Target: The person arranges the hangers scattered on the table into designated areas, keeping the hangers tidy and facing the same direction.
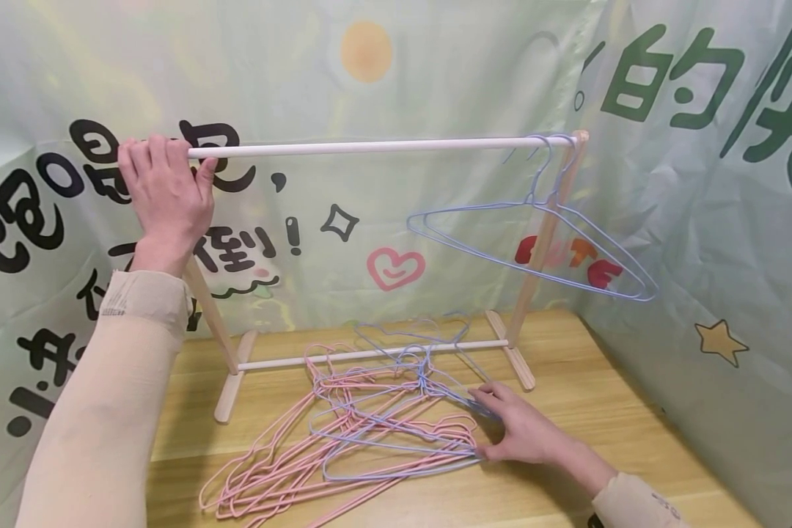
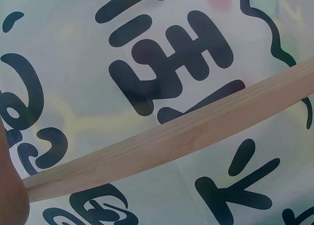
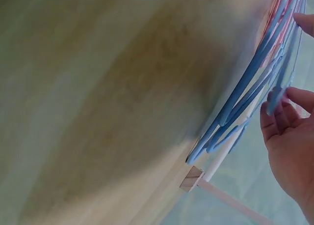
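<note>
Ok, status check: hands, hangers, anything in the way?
Left hand gripping top bar. Right hand pinching loose blue hanger. Two blue hangers hung. Overlapping pink hangers on table could snag.

pink hangers [image 1: 284, 480]: solid pink;
blue hangers [image 3: 245, 82]: solid light blue; hung pair [image 1: 594, 287] the same, slightly violet;
top rail [image 1: 369, 148], lower rail [image 1: 369, 355]: white;
uprights [image 1: 541, 242]: pale natural wood;
table [image 1: 600, 411]: yellow-brown, streaked woodgrain;
backdrop [image 1: 290, 73]: pale green, yellowish swirls; lettering [image 1: 23, 209] black, dark green at right; heart [image 1: 375, 273] pink outline; sun [image 1: 367, 51] orange;
sleeves [image 1: 99, 411]: plain beige
</note>
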### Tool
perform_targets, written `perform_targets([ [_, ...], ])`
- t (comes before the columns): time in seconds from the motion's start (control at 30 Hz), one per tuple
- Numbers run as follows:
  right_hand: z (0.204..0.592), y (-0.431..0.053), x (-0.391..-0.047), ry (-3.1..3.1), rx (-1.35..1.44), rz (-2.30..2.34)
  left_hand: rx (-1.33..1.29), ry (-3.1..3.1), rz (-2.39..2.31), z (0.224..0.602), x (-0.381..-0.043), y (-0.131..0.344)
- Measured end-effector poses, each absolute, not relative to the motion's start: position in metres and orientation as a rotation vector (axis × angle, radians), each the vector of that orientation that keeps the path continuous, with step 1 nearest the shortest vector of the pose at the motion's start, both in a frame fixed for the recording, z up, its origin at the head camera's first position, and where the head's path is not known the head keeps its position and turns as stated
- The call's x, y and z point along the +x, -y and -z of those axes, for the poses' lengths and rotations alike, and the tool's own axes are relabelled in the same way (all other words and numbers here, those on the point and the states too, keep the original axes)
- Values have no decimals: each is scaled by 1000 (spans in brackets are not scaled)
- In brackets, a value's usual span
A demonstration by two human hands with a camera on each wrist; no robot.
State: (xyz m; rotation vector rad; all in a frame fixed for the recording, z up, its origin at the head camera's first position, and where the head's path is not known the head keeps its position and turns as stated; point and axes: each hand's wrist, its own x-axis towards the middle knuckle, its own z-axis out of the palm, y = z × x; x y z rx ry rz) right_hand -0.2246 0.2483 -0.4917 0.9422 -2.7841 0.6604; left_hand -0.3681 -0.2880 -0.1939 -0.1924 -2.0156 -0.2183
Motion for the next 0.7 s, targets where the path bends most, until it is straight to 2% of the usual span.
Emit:
perform_targets([
  [0.7, 482, -250, -222, 2507, 944, -652, -190, 2033, 214, 195, -367, 288],
])
